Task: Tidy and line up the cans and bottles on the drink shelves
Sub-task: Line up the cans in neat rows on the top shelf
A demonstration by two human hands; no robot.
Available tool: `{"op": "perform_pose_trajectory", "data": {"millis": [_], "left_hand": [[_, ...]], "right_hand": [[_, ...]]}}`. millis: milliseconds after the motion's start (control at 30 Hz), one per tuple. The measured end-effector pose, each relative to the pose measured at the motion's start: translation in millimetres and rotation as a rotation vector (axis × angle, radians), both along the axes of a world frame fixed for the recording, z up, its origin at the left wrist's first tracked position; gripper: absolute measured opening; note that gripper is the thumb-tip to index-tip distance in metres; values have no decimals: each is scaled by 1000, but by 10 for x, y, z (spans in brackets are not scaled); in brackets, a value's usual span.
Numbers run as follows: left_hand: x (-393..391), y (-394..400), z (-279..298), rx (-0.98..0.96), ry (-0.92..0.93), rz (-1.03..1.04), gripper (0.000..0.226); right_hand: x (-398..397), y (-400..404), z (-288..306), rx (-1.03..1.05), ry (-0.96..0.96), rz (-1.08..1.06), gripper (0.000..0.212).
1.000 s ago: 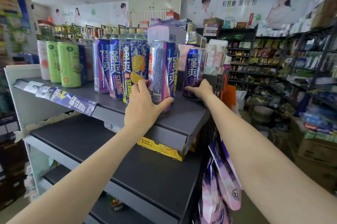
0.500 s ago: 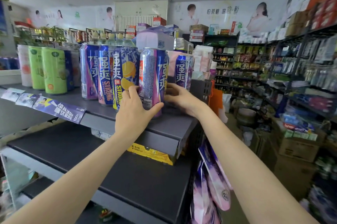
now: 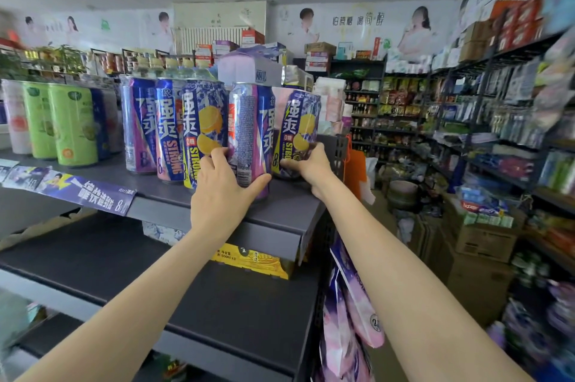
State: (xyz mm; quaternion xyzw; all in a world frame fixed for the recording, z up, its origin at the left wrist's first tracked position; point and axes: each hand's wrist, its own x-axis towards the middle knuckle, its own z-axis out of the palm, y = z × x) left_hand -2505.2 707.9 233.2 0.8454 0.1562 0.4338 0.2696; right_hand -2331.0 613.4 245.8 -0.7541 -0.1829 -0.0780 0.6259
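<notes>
- A tall blue-and-pink can [image 3: 250,142] stands upright at the front edge of the grey top shelf [image 3: 280,210], gripped low by the left hand [image 3: 219,195]: fingers curled round its left side, thumb on its right.
- Just right of that thumb, the right hand [image 3: 311,165] holds the base of a purple lemon can [image 3: 297,129]; its fingers look wrapped behind, though mostly hidden.
- Left of the left fingers, three more cans [image 3: 174,129] stand in a row, touching.
- Farther left stand green cans [image 3: 62,123].
</notes>
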Motion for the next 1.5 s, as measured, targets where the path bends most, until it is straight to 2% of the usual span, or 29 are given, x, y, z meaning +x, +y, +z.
{"op": "perform_pose_trajectory", "data": {"millis": [100,333,633,767,900,1100,1500], "left_hand": [[-4,-5,3,5,6,5,75],[-28,-4,5,6,18,-7,74],[-30,5,-6,32,2,-3,74],[-41,14,4,27,2,-7,76],[-65,55,4,38,57,-57,81],[-49,61,17,53,58,-65,80],[-33,37,19,48,68,-17,79]], "right_hand": [[-15,-2,29,-78,-37,-71,86],[-31,31,24,-119,-45,-6,75],[23,52,-12,-46,-37,87,67],[-16,-10,-3,-81,-56,62,64],[14,-35,-33,-57,-48,-6,84],[92,-74,-3,44,24,279,80],[113,-16,17,17,34,344,84]]}}
